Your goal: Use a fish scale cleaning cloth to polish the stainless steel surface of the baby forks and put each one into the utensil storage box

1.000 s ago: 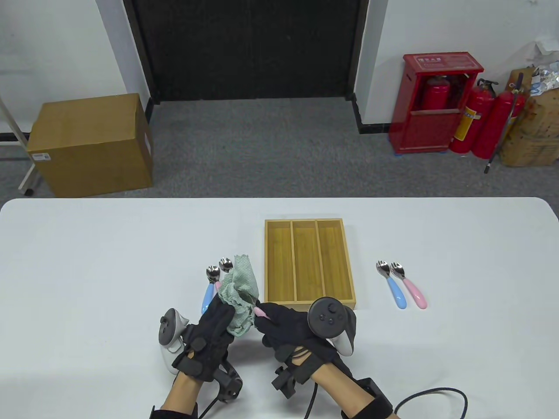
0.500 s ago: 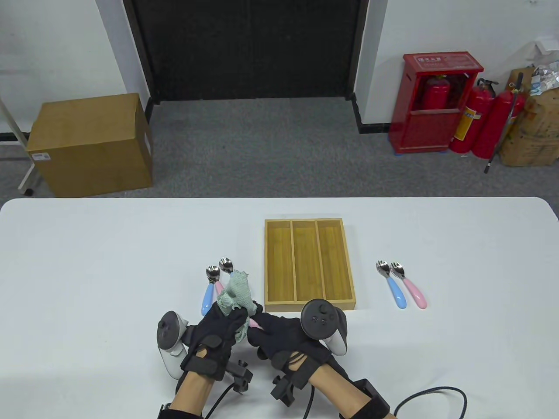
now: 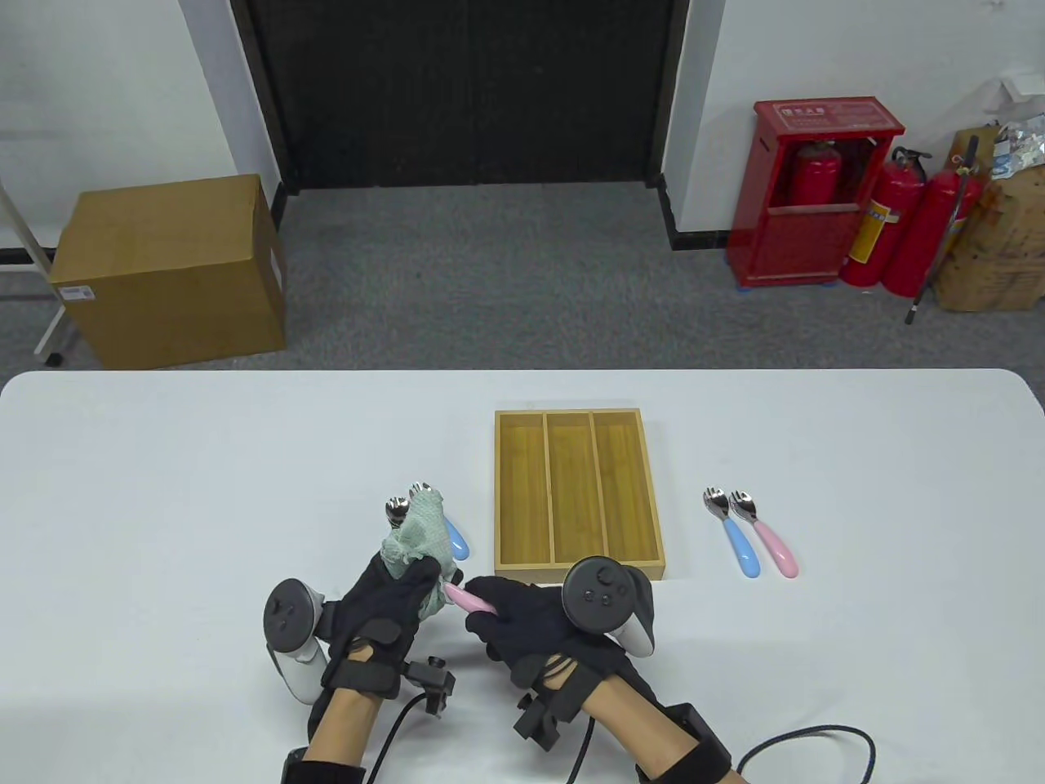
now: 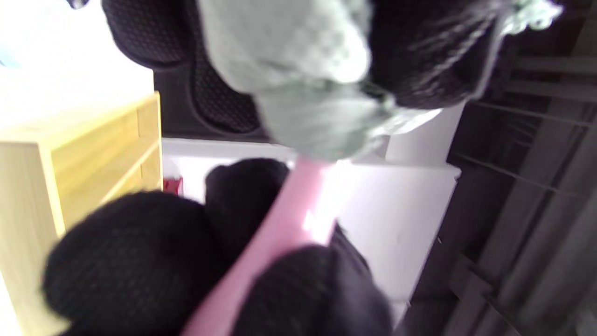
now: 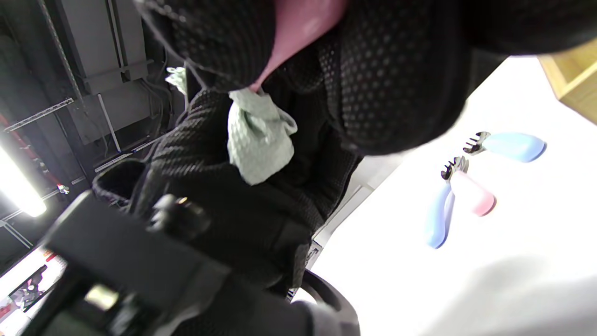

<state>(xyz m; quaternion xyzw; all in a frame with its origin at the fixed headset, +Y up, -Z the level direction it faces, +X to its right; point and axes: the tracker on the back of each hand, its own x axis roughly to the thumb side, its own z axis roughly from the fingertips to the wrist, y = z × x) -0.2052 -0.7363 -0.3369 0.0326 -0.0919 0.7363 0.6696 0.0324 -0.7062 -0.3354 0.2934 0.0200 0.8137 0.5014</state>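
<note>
One pink-handled fork is being polished: its handle is pinched in the curled fingers of the right hand, while its steel head is buried in the green cloth, which is bunched and gripped by the left hand. Hands are close together just above the table, near the front left corner of the storage box. The head itself can't be seen; it is wrapped.

Step judged: wiping stage of the 1st fork, as all 3 box compartments look bare. Other forks are laid out: a blue-handled one w/ more partly hidden behind the cloth (approx. 2 steel heads show there), plus a blue fork and a pink fork side by side to the right of the box.

Next move, as judged: cloth to be drawn off the head, fork carried right and lowered lengthwise into a compartment; a long narrow slot, so the handle needs to be aligned w/ the dividers.

Writing: white characters on top of the red extinguisher cabinet, too small to be read. A label on the cardboard carton, illegible. No brand seen on forks, cloth or box.
</note>
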